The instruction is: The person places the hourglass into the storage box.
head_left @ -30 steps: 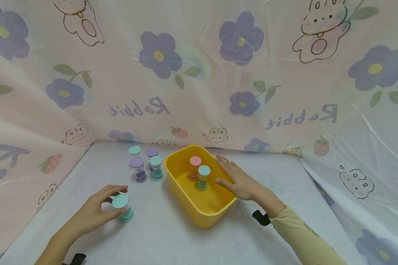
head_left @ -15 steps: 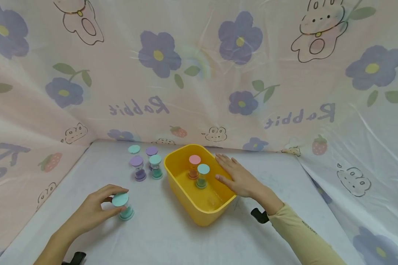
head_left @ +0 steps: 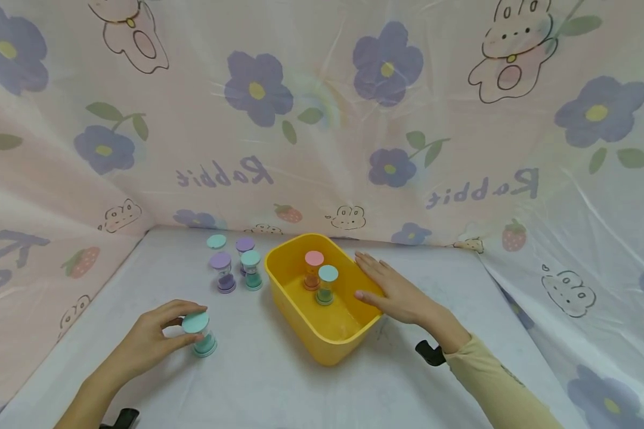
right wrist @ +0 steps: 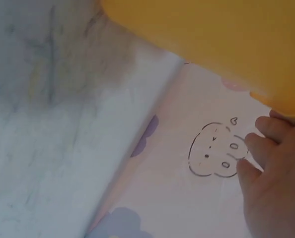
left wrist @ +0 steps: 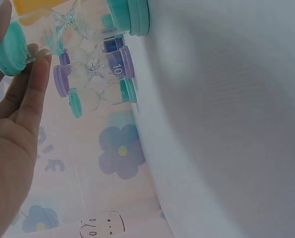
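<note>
Hourglass [head_left: 206, 343], teal: probably light, brittle; hold by caps [head_left: 195, 322]. Left hand [head_left: 151, 339] pinching top; right hand [head_left: 396, 293], fingers straight, at tub [head_left: 335, 353].

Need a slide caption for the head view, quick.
Left hand grips a teal-capped sandglass; right hand at the rim of a yellow bin holding two more sandglasses.

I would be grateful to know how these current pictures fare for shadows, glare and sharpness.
Head view: fairly crisp, soft shadow beside the yellow bin, pale sheen on the printed curtain; left wrist: a broad grey shadow crosses the white tabletop, yet the "10" on the purple hourglass is legible; right wrist: softest of all, the right hand lacking fine detail.
</note>
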Demonstrator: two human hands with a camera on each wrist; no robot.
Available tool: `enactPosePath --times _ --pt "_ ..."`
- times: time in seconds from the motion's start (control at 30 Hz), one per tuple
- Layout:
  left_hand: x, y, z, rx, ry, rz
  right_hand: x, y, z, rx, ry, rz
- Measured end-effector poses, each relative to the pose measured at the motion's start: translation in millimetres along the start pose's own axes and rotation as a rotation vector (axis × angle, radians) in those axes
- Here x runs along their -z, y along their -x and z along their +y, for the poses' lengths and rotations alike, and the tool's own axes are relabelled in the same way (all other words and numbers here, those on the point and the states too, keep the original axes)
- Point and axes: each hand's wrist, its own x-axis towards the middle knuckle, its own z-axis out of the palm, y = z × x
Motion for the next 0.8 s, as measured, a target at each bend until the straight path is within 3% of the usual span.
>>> enactPosePath --times 0.27,0.6,0.8 --pt "-1.4 -3.0 0.2 -0.004 -0.002 -0.004 2 16.3 9 -0.010 -0.059 -0.030" --pt "-1.8 -12.1 5.6 -0.025 -0.041 0.006 3 28.5 15 0.072 -0.008 -0.017" --pt "0.0 -27.3 11.0 -0.114 -0.025 0.032 3 28.8 15 0.083 0.037 -0.015"
